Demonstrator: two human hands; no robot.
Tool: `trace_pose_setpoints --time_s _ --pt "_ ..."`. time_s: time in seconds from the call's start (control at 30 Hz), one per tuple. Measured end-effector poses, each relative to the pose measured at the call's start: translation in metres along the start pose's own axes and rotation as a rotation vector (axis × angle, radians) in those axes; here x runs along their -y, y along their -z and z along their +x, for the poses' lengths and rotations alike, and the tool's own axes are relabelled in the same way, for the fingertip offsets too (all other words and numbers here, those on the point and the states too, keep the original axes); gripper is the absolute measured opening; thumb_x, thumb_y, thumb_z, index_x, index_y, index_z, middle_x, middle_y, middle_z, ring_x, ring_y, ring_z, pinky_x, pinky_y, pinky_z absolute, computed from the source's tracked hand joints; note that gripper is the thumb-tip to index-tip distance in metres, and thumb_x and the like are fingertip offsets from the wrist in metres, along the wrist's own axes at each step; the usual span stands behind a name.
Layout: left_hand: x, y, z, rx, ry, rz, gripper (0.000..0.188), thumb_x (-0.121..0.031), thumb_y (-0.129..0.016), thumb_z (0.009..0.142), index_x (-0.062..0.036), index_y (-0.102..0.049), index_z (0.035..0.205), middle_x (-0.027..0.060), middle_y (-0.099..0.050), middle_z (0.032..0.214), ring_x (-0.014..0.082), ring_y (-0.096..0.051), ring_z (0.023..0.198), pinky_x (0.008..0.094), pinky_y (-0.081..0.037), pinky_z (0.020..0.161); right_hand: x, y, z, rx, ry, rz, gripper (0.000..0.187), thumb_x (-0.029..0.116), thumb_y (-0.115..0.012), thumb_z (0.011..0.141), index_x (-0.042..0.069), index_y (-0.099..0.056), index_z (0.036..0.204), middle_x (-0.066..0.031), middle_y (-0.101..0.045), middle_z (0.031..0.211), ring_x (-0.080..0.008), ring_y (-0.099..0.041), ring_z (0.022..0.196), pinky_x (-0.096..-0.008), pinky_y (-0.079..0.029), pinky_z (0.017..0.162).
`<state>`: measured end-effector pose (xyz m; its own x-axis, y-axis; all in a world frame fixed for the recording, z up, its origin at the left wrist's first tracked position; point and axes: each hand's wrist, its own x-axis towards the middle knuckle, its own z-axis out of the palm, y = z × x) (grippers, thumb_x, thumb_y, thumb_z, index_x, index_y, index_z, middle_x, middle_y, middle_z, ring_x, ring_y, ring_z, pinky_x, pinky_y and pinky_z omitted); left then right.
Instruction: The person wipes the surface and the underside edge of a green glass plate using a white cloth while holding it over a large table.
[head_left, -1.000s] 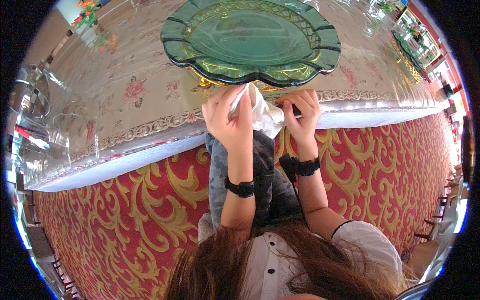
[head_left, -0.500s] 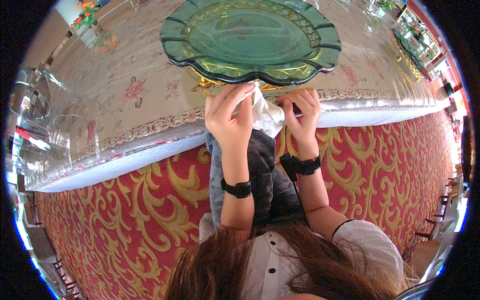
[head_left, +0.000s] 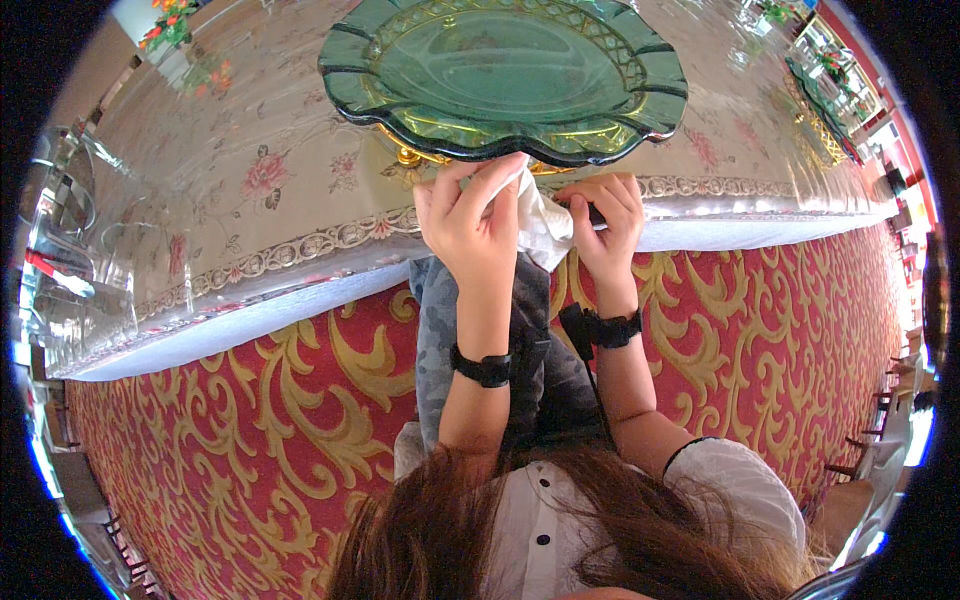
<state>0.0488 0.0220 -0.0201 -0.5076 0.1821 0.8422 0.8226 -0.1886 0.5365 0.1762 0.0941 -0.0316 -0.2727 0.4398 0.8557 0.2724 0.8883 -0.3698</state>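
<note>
A big green glass plate (head_left: 500, 75) with a scalloped rim rests on a gold stand (head_left: 410, 157) near the table's front edge. Just below its near rim, my left hand (head_left: 475, 215) pinches a white cloth (head_left: 543, 218), fingertips close under the glass. The cloth hangs crumpled between my two hands, over the table edge. To its right, my right hand (head_left: 608, 220) is closed, thumb against curled fingers, beside the cloth. Something dark shows between those fingers, too hidden to name. Each wrist wears a black band.
A floral tablecloth (head_left: 265, 175) under a glossy clear cover spreads over the table (head_left: 300, 215). Glassware (head_left: 75, 240) stands at the far left, flowers (head_left: 168, 25) behind it. Another green plate (head_left: 815, 100) lies at the right. Red and gold carpet (head_left: 300, 420) covers the floor.
My left hand has shifted slightly right and up along the plate's rim, with the cloth moving along. The right hand has barely moved.
</note>
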Motion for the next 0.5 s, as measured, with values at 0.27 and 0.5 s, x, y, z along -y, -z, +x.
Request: trace_pose_setpoints --time_s 0.27,0.5 --pt "0.002 0.013 0.005 0.059 0.101 -0.051 0.026 -0.007 -0.076 0.067 -0.0205 -0.076 0.088 -0.0064 -0.065 0.083 0.0154 -0.051 0.07 0.0281 -0.041 0.067 0.0 0.002 -0.001 0.013 -0.018 0.012 0.012 0.002 -0.064 0.068 0.01 -0.069 0.075 -0.0025 -0.062 0.074 -0.0228 -0.053 0.071 -0.0334 -0.044 0.064" --pt "0.006 0.008 -0.005 -0.013 -0.012 0.016 0.029 -0.006 -0.077 0.065 -0.0228 -0.076 0.088 -0.0071 -0.065 0.082 0.0142 -0.051 0.07 0.0283 -0.041 0.066 0.0 0.0 0.0 0.001 -0.014 0.008 0.012 0.002 -0.063 0.068 0.01 -0.069 0.075 -0.003 -0.061 0.074 -0.0233 -0.054 0.071 -0.0338 -0.045 0.065"
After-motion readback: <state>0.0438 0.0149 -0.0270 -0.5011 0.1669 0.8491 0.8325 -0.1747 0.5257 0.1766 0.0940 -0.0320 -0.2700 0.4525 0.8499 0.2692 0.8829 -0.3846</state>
